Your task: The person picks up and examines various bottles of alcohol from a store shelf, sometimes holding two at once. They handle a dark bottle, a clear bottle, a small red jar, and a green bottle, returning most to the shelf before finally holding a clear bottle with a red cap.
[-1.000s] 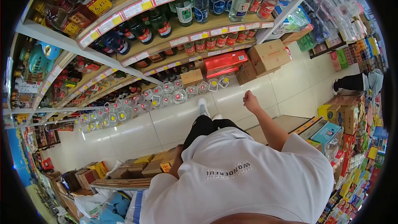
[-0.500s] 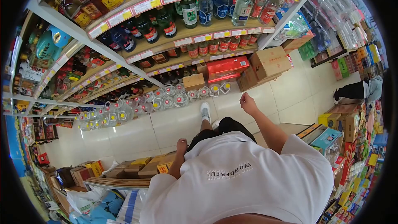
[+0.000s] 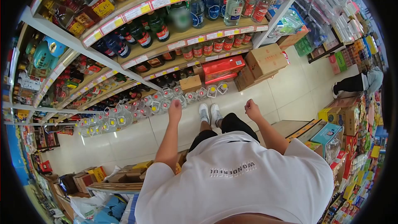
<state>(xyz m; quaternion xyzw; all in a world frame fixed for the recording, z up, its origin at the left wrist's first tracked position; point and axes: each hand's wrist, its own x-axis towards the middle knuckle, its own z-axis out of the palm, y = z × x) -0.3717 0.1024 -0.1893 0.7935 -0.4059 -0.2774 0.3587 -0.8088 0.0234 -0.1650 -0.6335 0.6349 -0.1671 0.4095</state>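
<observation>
My left hand [image 3: 175, 108] is held out in front of me with its fingers curled in, nothing seen in it. In the picture it lies over the row of large clear jugs [image 3: 155, 107] on the floor by the shelves, apart from them as far as I can see. Out to the other side, my right hand [image 3: 251, 109] hangs above the floor tiles, loosely closed with nothing visible in it. Nearest to it are a cardboard box [image 3: 265, 61] and a red gift box [image 3: 222, 70] at the foot of the shelf.
Shelves of bottles [image 3: 137, 33] run along the front. Stacked cartons and a blue box [image 3: 326, 136] stand close on my right. Behind my left side is a low stack of boxes [image 3: 98, 173]. Another person's legs [image 3: 350, 84] show at the far right.
My left hand has swung forward and up from beside my hip. My right hand has shifted slightly. Both shoes now show side by side, and the shelves have slid slightly left.
</observation>
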